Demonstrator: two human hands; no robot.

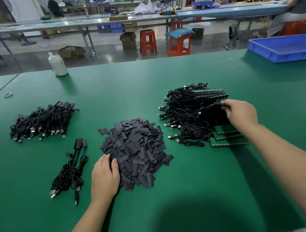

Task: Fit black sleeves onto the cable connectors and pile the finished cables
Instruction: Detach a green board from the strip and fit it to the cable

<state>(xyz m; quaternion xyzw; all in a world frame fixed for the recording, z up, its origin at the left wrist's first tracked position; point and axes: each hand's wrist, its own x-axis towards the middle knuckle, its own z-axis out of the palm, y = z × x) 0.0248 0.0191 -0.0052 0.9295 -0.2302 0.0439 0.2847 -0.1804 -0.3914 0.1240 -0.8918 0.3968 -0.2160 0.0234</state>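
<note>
A heap of flat black sleeves [136, 149] lies in the middle of the green table [198, 185]. My left hand [105, 177] rests on its left edge, fingertips among the sleeves; I cannot see whether it holds one. To the right is a tangle of black USB cables with green circuit boards [190, 117]. My right hand [240, 113] pinches a black piece at the pile's right side. A small bundle of sleeved cables [71, 172] lies left of my left hand. A bigger pile of finished cables [42, 121] sits at the far left.
A white bottle [58, 64] stands near the table's far edge at left. A blue plastic tray [285, 47] sits at the far right corner. A small white ring [8, 94] lies far left. Beyond the table are red stools, boxes and other benches with people.
</note>
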